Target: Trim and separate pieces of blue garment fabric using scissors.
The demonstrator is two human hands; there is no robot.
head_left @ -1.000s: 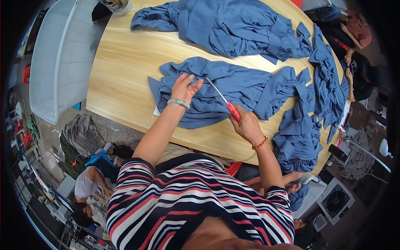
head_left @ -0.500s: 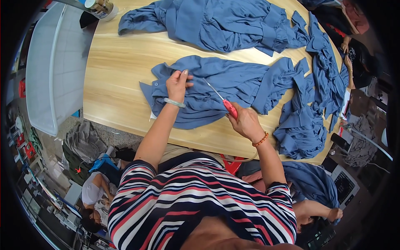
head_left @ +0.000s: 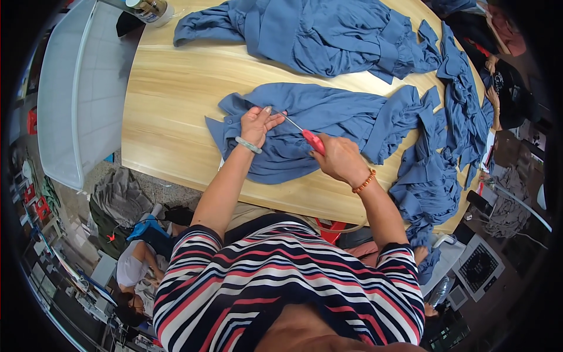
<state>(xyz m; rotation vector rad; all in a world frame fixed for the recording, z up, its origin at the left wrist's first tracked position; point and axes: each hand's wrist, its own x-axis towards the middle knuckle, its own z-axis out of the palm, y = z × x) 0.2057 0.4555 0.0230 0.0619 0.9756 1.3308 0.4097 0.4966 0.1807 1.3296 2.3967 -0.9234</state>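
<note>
My right hand (head_left: 343,159) is closed round the red handle of a slim tool (head_left: 313,141) with a thin metal shaft; I cannot tell its exact kind. The shaft points up and left, its tip close to the fingers of my left hand (head_left: 258,126). My left thumb and forefinger are pinched together over the cloth, the other fingers partly stretched; what they hold, if anything, is too small to make out. Below both hands a blue garment (head_left: 328,111) lies spread on the wooden table (head_left: 170,117), with a button near its collar end at the left.
Another blue garment (head_left: 334,41) lies along the far side. More blue garments (head_left: 428,182) are heaped at the right. A jar (head_left: 149,10) stands at the far left corner, beside a translucent plastic bin (head_left: 64,100). Other people are at the right edge and lower left.
My right hand has moved slightly left and up, bringing the tool's tip to my left fingers. My left hand has shifted a little right in view. Behind my right arm, blue cloth and a person's arm have moved.
</note>
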